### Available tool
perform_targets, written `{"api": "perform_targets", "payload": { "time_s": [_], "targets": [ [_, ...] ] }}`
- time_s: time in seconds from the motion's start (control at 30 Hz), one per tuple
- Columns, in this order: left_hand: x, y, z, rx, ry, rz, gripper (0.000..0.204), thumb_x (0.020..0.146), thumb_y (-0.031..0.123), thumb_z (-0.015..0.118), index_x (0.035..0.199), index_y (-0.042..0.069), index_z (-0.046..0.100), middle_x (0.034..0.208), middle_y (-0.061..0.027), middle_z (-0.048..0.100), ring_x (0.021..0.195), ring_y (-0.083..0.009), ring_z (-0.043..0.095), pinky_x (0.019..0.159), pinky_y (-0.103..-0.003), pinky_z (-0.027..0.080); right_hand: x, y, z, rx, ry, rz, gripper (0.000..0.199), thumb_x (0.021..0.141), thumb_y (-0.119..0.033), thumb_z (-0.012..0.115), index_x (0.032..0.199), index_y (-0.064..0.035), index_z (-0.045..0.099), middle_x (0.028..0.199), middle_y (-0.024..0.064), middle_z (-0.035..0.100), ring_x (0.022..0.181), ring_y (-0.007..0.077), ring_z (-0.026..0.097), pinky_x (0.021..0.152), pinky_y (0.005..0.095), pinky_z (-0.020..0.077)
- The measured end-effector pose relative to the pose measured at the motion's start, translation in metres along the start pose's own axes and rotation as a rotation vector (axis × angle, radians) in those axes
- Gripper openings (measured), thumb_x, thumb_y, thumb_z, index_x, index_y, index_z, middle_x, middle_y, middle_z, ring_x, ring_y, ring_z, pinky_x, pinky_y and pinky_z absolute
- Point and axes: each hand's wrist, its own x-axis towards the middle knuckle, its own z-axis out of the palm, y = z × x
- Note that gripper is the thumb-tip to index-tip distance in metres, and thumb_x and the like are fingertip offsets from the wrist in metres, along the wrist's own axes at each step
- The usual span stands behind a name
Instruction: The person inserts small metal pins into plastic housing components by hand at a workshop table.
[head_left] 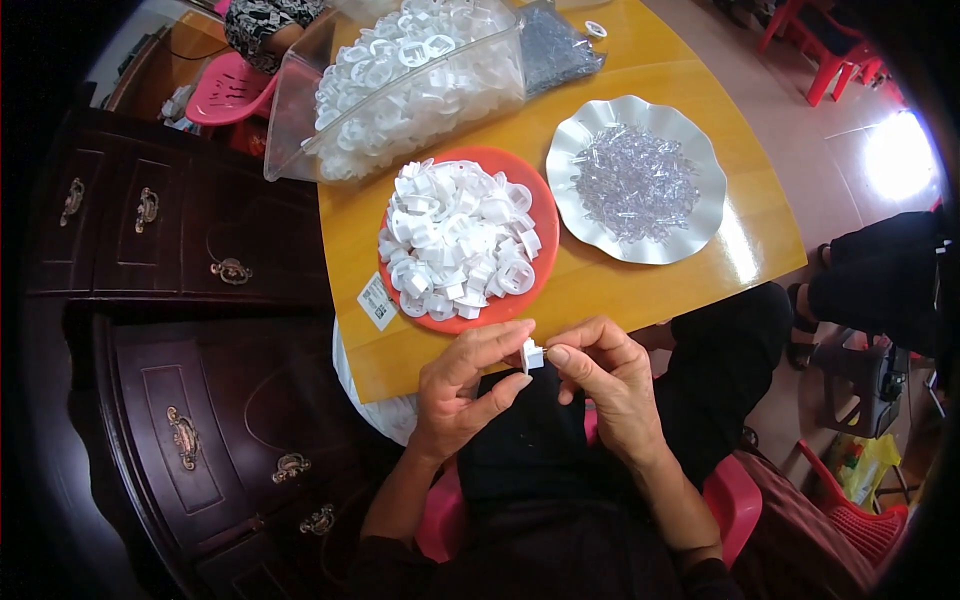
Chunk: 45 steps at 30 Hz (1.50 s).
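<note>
Over my lap, just off the table's near edge, my left hand [458, 388] pinches a small white plastic part [534, 356] by its round rim, thumb below and fingers above. The part is tilted, its square block facing right. Thumb and forefinger of my right hand [614, 388] are pinched together against that block; what they hold is too small to name. A red plate [547, 235] beyond my hands carries a heap of similar white plastic parts [455, 235]. To its right, a white wavy-rimmed plate [708, 205] holds many thin clear plastic pieces [635, 180].
A clear plastic bin [292, 135] full of white parts stands at the far left of the wooden table [600, 285]. Beside it lies a grey plastic bag [560, 50]. A printed label [378, 302] sits by the red plate. Dark drawers [180, 430] line the left; another person sits beyond.
</note>
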Motion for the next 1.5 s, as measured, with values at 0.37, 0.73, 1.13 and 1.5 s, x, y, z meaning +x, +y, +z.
{"api": "perform_targets", "payload": {
  "time_s": [0.37,0.73,1.13,1.5],
  "targets": [
    [0.012,-0.004,-0.001,0.139,-0.089,0.054,0.041,0.079,-0.006,0.075,0.119,0.001,0.067,0.122,-0.0161,0.066,0.107,-0.0238,0.066,0.092,-0.032,0.052,-0.008,0.008,0.004,0.029,-0.071,-0.065,0.008,0.092,-0.004,0.067,0.097,0.0021,0.066,0.098,0.0082,0.067,0.070,0.0070,0.060,0.057,0.0184,0.0508],
    [0.054,0.019,-0.008,-0.242,-0.156,-0.028,0.076,0.079,-0.001,0.078,0.144,0.000,0.040,0.136,-0.0213,0.053,0.114,-0.0267,0.061,0.094,-0.036,0.052,0.002,-0.035,0.000,-0.024,0.016,-0.082,0.012,0.092,-0.005,0.067,0.101,0.0028,0.066,0.092,0.0050,0.068,0.073,0.0049,0.060,0.058,0.0194,0.0534],
    [0.047,0.022,-0.003,-0.244,-0.130,-0.148,0.044,0.079,-0.010,0.074,0.120,-0.005,0.060,0.117,-0.0104,0.058,0.102,-0.0178,0.064,0.091,-0.030,0.056,0.003,-0.030,-0.003,-0.042,-0.057,-0.070,0.014,0.094,-0.007,0.065,0.105,0.0024,0.066,0.095,0.0054,0.069,0.075,0.0044,0.060,0.060,0.0189,0.0520],
    [0.037,0.011,0.000,-0.204,-0.108,-0.024,0.044,0.075,-0.013,0.076,0.116,-0.003,0.062,0.114,-0.0104,0.059,0.100,-0.0165,0.065,0.089,-0.029,0.057,0.000,-0.020,-0.001,-0.161,-0.021,-0.189,0.009,0.094,-0.005,0.065,0.099,0.0018,0.066,0.087,0.0043,0.067,0.068,0.0051,0.059,0.056,0.0192,0.0508]
  ]
}}
